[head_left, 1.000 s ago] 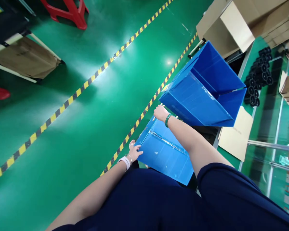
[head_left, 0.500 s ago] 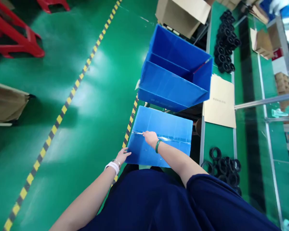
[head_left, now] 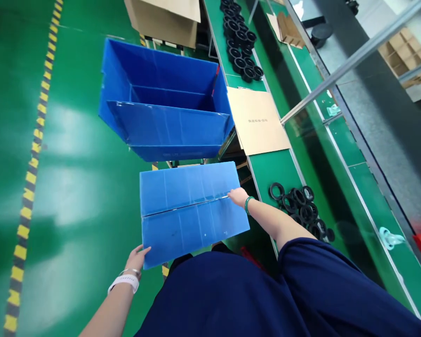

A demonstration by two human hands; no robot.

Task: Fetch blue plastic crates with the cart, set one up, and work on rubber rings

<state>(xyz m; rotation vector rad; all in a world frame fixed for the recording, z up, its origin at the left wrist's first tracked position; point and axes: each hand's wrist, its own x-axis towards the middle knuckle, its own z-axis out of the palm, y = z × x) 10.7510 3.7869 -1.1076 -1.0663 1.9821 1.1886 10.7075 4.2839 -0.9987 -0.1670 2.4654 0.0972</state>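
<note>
A blue plastic box (head_left: 182,229), its two top flaps meeting along a dark seam, is directly before me. Around its near left corner my left hand (head_left: 137,258) has hold, the thumb on the top and the fingers at the side. My right hand (head_left: 237,196) is over the right end of the seam, its fingers curled and pressed together. Whatever these fingers pinch is hidden or too small to make out. Just beyond is a larger, open blue bin (head_left: 171,126) with a flap sloping along its near side.
To the right runs a green workbench (head_left: 272,167) with a flat cardboard sheet (head_left: 259,120) and black rings in a far group (head_left: 239,40) and a near group (head_left: 300,208). An open cardboard box (head_left: 163,21) stands behind the bin. Yellow-black tape (head_left: 31,173) marks the floor.
My right hand has moved along the seam from its left end to its right end. The shiny strip seen along the seam earlier no longer shows. The view has turned right.
</note>
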